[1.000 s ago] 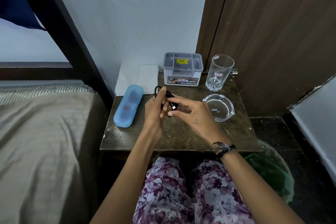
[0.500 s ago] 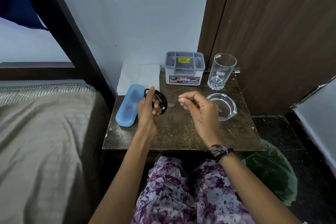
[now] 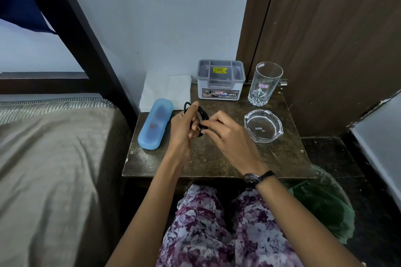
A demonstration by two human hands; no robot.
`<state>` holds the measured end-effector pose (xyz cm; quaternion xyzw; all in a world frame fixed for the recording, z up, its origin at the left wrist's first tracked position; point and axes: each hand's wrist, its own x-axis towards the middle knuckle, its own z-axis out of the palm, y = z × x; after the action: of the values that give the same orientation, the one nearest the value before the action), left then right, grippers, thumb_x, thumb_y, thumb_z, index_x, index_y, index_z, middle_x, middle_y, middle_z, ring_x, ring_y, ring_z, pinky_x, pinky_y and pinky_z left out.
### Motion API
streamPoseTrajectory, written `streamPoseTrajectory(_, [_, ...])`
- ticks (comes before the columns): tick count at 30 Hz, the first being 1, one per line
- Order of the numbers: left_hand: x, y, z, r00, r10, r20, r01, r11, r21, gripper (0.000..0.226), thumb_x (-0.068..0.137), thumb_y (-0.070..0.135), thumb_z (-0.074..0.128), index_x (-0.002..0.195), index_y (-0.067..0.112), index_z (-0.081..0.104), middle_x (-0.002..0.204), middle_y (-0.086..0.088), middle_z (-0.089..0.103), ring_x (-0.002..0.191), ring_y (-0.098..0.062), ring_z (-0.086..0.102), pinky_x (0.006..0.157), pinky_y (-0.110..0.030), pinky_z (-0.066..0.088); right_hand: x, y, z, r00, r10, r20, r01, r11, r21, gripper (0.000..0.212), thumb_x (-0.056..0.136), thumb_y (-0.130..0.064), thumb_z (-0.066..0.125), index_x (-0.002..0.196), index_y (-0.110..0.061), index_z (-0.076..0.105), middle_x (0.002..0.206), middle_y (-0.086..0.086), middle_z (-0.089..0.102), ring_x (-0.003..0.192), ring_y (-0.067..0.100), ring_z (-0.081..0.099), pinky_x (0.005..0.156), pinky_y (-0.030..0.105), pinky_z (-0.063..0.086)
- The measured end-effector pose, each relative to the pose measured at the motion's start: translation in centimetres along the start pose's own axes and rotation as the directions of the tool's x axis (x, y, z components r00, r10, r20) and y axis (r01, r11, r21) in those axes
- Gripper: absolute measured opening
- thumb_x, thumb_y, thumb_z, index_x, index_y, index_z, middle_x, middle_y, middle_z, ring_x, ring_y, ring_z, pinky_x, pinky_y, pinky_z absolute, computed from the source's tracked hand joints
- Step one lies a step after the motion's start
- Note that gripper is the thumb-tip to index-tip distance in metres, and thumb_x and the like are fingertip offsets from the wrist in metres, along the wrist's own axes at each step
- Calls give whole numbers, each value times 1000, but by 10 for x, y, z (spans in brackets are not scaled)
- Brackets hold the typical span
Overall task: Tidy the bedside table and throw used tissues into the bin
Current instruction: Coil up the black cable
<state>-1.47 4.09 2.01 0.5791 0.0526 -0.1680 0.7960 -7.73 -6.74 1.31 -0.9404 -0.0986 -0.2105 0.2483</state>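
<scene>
My left hand grips a coiled black cable above the middle of the dark bedside table. My right hand pinches the cable's end at the lower part of the coil. A flat white tissue lies at the table's back left corner, partly over the edge against the wall. The bin with a green liner stands on the floor to the right of the table.
A blue case lies on the table's left side. At the back stand a grey organiser box and a tall glass. A glass ashtray sits on the right. The bed is at left, a wooden door behind.
My right hand let go of the cable and drew away, then came back to pinch its end. My left hand kept hold of the coil.
</scene>
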Motion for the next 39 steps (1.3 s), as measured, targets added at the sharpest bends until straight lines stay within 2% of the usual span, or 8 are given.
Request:
streamPoseTrajectory(8, [-4, 2, 2, 998, -64, -22, 64, 998, -22, 53, 88, 30, 58, 40, 15, 41, 26, 5, 31, 20, -5, 18, 27, -12, 14, -6, -2, 6, 980, -38, -194, 18, 994, -109, 21, 96, -19, 47, 104, -9, 64, 94, 2, 58, 72, 10, 56, 67, 13, 47])
streamPoseTrajectory(13, [-4, 2, 0, 992, -74, -98, 68, 996, -63, 64, 86, 46, 56, 29, 20, 43, 28, 6, 34, 20, -5, 19, 25, -13, 13, -8, -6, 5, 913, 229, -337, -118, 940, 321, 18, 94, -14, 50, 100, -7, 66, 96, -3, 59, 79, 3, 60, 72, 10, 50])
streamPoseTrajectory(18, [-5, 6, -1, 994, -111, -8, 111, 992, -54, 68, 87, 60, 43, 33, 18, 41, 30, 6, 38, 20, -5, 23, 23, -13, 14, -9, -13, 1, 847, 470, -249, -219, 735, 641, 15, 95, -13, 50, 97, -13, 64, 92, 6, 66, 79, 6, 69, 69, 18, 56])
streamPoseTrajectory(21, [-5, 7, -3, 998, -60, 31, 56, 990, 128, 71, 88, 60, 39, 33, 16, 33, 31, 1, 40, 27, -11, 31, 31, -16, 28, -10, -18, -5, 825, 529, -200, -229, 636, 737, 14, 96, -11, 47, 95, -13, 61, 87, 9, 68, 76, 9, 71, 68, 18, 56])
streamPoseTrajectory(25, [-6, 3, -6, 995, 33, 92, -52, 976, 210, 68, 90, 49, 47, 32, 17, 28, 35, 0, 45, 40, -14, 45, 61, -22, 42, -7, -24, -13, 800, 589, -114, -213, 457, 864, 14, 97, -15, 43, 93, -13, 57, 91, 1, 70, 75, 17, 72, 67, 26, 58])
streamPoseTrajectory(29, [-3, -8, -14, 972, 42, 229, -77, 987, 143, 49, 81, 35, 64, 39, 22, 40, 44, 5, 50, 45, -11, 54, 57, -18, 46, -2, -26, -15, 753, 658, -10, -169, 207, 964, 13, 99, -11, 38, 96, -9, 51, 87, 11, 67, 69, 13, 70, 66, 22, 56])
streamPoseTrajectory(34, [-2, -15, -18, 971, 42, 234, -86, 980, 182, 24, 88, 17, 58, 66, 10, 57, 54, 4, 62, 49, -6, 62, 54, -15, 51, 0, -22, -18, 780, 625, -34, -167, 260, 951, 13, 97, -11, 41, 94, -13, 53, 85, 8, 65, 67, 10, 67, 67, 22, 56])
streamPoseTrajectory(39, [-2, -21, -19, 975, 151, 166, -188, 953, 239, 17, 91, 14, 55, 80, 3, 61, 58, 2, 64, 47, -6, 61, 57, -17, 52, -6, -23, -17, 800, 600, 7, -218, 279, 935, 15, 82, -16, 64, 93, -12, 56, 84, 7, 66, 69, 15, 67, 69, 27, 57])
